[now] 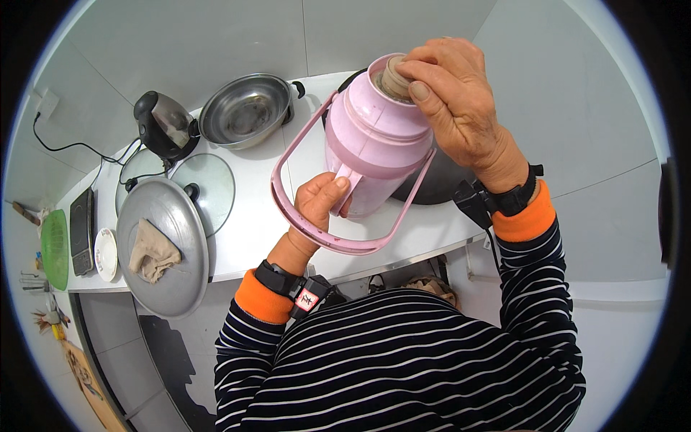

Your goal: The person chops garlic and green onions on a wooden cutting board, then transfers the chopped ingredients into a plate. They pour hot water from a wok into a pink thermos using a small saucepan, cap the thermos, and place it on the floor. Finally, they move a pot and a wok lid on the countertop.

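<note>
A pink plastic thermos flask [372, 129] is in front of me, its mouth towards the back wall. My left hand [321, 202] grips the flask's side handle [347, 183]. At the top, my right hand [453, 97] holds the beige stopper [395, 78] between thumb and fingers. The stopper sits in or at the flask's mouth; its lower end is hidden, so I cannot tell how deep it is. The pink carrying handle [345, 245] hangs down towards me, passing in front of my left wrist.
A dark wok [432, 183] stands behind the flask. To the left are a steel pan [251, 110], an electric kettle [164, 127] with its cord, glass lids [213, 183], and a large metal lid [162, 291] overhanging the counter edge with a folded cloth [154, 251] on it.
</note>
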{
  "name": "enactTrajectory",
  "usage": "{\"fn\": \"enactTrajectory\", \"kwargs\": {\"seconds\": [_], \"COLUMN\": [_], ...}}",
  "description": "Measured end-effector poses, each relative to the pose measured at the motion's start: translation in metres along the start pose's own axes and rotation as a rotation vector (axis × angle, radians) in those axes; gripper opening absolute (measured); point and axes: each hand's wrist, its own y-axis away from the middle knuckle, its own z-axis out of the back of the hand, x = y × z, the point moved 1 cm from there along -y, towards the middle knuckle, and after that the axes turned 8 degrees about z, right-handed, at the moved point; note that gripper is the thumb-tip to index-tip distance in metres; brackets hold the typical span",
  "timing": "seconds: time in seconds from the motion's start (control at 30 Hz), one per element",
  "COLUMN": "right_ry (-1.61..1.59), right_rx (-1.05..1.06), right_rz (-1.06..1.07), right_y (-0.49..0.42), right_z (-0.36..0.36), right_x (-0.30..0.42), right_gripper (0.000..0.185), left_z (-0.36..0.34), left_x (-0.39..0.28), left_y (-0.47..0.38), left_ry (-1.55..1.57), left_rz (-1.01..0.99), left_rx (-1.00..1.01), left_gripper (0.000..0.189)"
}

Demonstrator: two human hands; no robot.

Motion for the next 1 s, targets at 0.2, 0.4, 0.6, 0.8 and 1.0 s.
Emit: {"fn": "enactTrajectory", "kwargs": {"seconds": [0.2,0.4,0.6,0.8,1.0], "right_ry": [-0.028,-0.074,-0.081,-0.057,-0.023], "right_rx": [0.044,0.063,0.047,0.032,0.070], "right_rz": [0.002,-0.018,-0.047,-0.056,-0.044], "right_y": [-0.002,-0.004,0.002,0.007,0.010], "right_z": [0.003,0.005,0.003,0.002,0.004], "right_x": [0.002,0.005,0.004,0.003,0.006], "right_gripper": [0.014,0.016,0.016,0.017,0.018], "left_z": [-0.003,-0.003,-0.004,-0.006,-0.009], "left_x": [0.000,-0.001,-0.001,-0.002,-0.004], "left_y": [0.002,0.004,0.005,0.006,0.009], "left_ry": [0.030,0.028,0.018,0.025,0.027], "left_rz": [0.020,0.015,0.015,0.012,0.016], "left_rx": [-0.018,-0.008,-0.006,-0.001,-0.013], "left_gripper": [0.037,0.037,0.036,0.036,0.036]}}
